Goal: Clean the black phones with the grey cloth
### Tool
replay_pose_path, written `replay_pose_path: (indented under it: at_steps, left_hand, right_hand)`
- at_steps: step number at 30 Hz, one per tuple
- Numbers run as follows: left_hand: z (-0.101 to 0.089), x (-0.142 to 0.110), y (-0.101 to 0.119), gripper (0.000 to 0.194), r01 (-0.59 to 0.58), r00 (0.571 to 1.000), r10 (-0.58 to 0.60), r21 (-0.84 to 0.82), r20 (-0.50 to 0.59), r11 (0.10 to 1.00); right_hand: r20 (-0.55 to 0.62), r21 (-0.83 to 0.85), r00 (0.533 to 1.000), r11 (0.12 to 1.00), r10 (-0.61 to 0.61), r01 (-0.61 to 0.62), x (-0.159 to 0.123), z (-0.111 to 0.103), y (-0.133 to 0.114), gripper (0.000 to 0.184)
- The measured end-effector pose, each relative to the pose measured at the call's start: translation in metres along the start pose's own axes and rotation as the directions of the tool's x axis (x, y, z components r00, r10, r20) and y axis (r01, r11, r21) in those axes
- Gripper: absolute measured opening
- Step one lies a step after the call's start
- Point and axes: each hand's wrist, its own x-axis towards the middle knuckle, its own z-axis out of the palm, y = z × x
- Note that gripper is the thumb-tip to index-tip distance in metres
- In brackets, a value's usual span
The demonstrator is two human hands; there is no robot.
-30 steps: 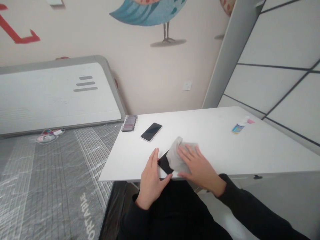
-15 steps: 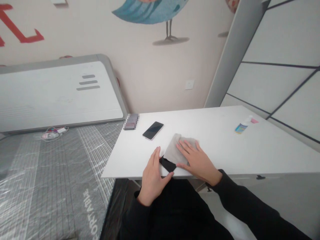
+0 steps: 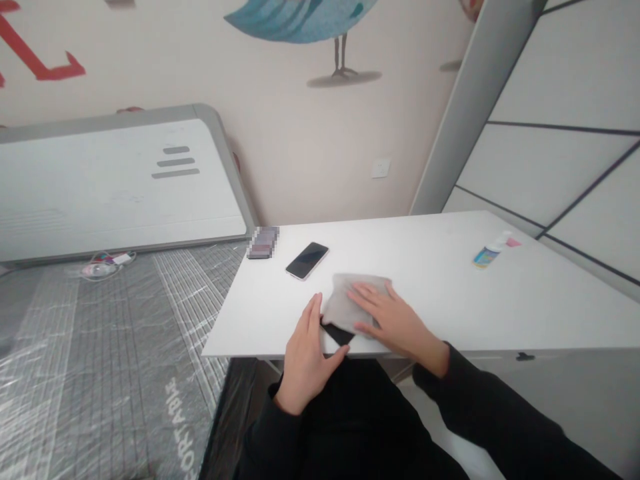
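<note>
A black flat slab, perhaps a phone (image 3: pixel 338 333), lies at the table's front edge, mostly hidden under a thin grey cloth (image 3: pixel 345 293). My left hand (image 3: pixel 306 360) steadies its near left end, fingers along one side and the thumb at the front corner. My right hand (image 3: pixel 390 320) holds the cloth down from above, its fingers bent lightly over the fabric. Beyond my left hand, a smartphone with a dark screen and pale rim (image 3: pixel 307 261) lies face up, touched by neither hand.
At the white table's (image 3: pixel 430 280) far left corner lies a pixelated dark item (image 3: pixel 263 243). A small labelled bottle (image 3: pixel 489 253) and a pink slip (image 3: pixel 513 243) are on the right. The wall (image 3: pixel 300 160) rises behind, and plastic sheeting (image 3: pixel 125 360) covers the floor at left.
My right hand has shifted very slightly, and the cloth has moved left and changed its folds over the black slab. My left hand stays nearly where it was.
</note>
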Motion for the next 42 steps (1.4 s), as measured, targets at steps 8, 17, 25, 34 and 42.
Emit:
replay_pose_path:
  at_steps: [8, 17, 25, 34, 42]
  left_hand:
    - [0.000, 0.001, 0.001, 0.107, -0.001, 1.000, 0.001, 0.002, -0.003, 1.000]
    - [-0.002, 0.001, 0.002, 0.108, -0.002, 1.000, 0.002, -0.003, -0.004, 1.000]
    - [-0.002, 0.001, 0.002, 0.107, -0.007, 1.000, 0.007, 0.010, 0.004, 1.000]
    - [-0.002, 0.001, 0.004, 0.107, -0.005, 1.000, 0.005, 0.003, 0.000, 1.000]
    - [-0.003, 0.001, 0.003, 0.107, -0.013, 1.000, 0.013, 0.000, 0.014, 1.000]
  right_hand:
    - [-0.016, -0.007, 1.000, 1.000, -0.023, 0.023, -0.008, 0.003, 0.000, 0.082]
    - [-0.062, -0.060, 0.997, 0.997, 0.049, -0.053, -0.022, 0.003, 0.001, 0.084]
    - [-0.003, -0.024, 1.000, 0.999, 0.031, -0.031, -0.015, 0.001, -0.004, 0.087]
    - [-0.016, -0.007, 0.998, 0.998, 0.058, -0.058, -0.016, 0.000, -0.006, 0.083]
    - [-0.014, 0.014, 1.000, 1.000, -0.019, 0.019, -0.003, 0.002, -0.006, 0.082]
